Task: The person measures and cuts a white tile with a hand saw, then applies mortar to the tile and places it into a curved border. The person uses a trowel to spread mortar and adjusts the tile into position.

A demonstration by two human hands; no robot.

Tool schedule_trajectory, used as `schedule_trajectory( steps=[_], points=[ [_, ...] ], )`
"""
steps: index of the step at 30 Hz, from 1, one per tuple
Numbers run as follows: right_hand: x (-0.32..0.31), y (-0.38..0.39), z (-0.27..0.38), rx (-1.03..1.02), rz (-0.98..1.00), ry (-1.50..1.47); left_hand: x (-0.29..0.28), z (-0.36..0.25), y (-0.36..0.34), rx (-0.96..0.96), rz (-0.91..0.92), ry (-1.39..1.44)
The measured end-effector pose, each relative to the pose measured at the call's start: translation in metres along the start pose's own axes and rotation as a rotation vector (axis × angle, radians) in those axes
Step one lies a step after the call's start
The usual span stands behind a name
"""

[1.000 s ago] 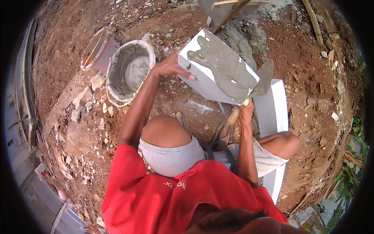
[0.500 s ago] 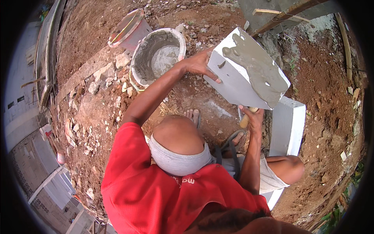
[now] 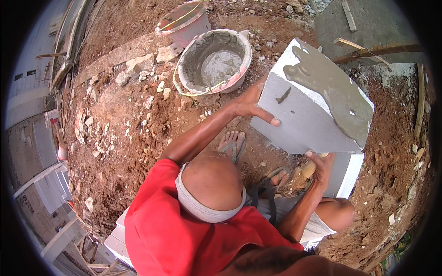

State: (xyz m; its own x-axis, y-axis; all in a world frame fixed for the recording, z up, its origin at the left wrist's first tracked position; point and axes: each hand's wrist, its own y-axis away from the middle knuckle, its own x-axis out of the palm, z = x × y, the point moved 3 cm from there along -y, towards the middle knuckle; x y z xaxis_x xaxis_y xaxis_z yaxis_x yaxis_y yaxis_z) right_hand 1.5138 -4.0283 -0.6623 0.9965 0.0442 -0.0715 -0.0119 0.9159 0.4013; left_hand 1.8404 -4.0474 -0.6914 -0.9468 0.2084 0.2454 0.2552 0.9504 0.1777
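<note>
Mortar (image 3: pixel 327 85) tops the block (image 3: pixel 304 126) — left hand (image 3: pixel 252 105), right hand (image 3: pixel 323 166) holding it.

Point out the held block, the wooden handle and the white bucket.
Held block (image 3: pixel 309 123), head view: its grey side face.
Wooden handle (image 3: pixel 308 170), head view: its exposed end.
White bucket (image 3: pixel 238 82), head view: its outer wall.

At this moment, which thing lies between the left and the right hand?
In the head view, the block lies there: left hand at its left side, right hand at its lower edge.
</note>
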Motion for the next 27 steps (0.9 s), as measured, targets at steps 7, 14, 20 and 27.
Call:
schedule_trajectory(
  steps=[7, 14, 20, 27],
  points=[
    [0.073, 0.011, 0.161, -0.143, 0.424, 0.373, -0.028, -0.019, 0.096, 0.174, -0.273, 0.342],
    [0.197, -0.021, 0.196, -0.05, 0.786, 0.136, -0.061, -0.041, 0.218, 0.583, -0.902, 0.421],
    [0.258, -0.08, 0.122, 0.001, 0.808, 0.904, -0.082, -0.011, 0.309, 0.794, -1.411, 0.464],
    [0.347, -0.167, 0.055, -0.319, 0.917, 1.419, -0.078, 0.042, 0.365, 0.754, -1.831, 0.641]
  ],
)
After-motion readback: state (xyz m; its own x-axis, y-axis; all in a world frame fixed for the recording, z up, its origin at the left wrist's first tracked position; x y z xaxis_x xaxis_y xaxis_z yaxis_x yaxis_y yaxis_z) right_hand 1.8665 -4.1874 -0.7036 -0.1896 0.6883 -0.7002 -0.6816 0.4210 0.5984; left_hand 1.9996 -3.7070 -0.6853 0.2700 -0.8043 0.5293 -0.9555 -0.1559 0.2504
